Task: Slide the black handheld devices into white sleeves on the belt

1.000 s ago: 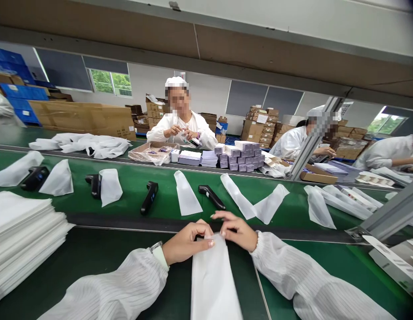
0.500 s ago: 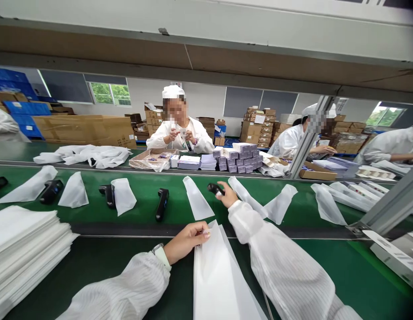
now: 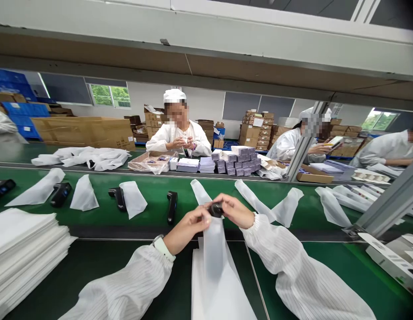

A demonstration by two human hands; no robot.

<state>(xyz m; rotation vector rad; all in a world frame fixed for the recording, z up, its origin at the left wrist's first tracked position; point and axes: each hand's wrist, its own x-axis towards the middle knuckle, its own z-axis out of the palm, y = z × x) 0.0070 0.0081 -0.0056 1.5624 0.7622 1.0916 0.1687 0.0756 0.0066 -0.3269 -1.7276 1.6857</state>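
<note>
My right hand [image 3: 236,210] is closed on a black handheld device [image 3: 216,209], held at the top end of a translucent white sleeve bag [image 3: 213,249]. The bag's upper edge is pinched by my left hand [image 3: 189,229], whose fingertips are close beside the device. How far the device sits inside the bag I cannot tell. Beneath lies a stack of similar white bags [image 3: 198,289], pointing toward me. Just beyond my hands, another white bag [image 3: 200,192] rests on the green belt, partly hidden. A second black device [image 3: 172,207] lies on the belt to the left.
The green conveyor belt [image 3: 160,186] carries several more black devices and white bags. A thick pile of white sheets [image 3: 26,249] stands at left, and an open white box [image 3: 393,258] at right. Opposite, a co-worker [image 3: 180,133] sits behind purple boxes [image 3: 238,161]. A metal post [image 3: 301,151] rises at right.
My right hand has brought the black device from over the belt to the bag at my left hand. The bag's top has been lifted. Items on the belt have shifted slightly right.
</note>
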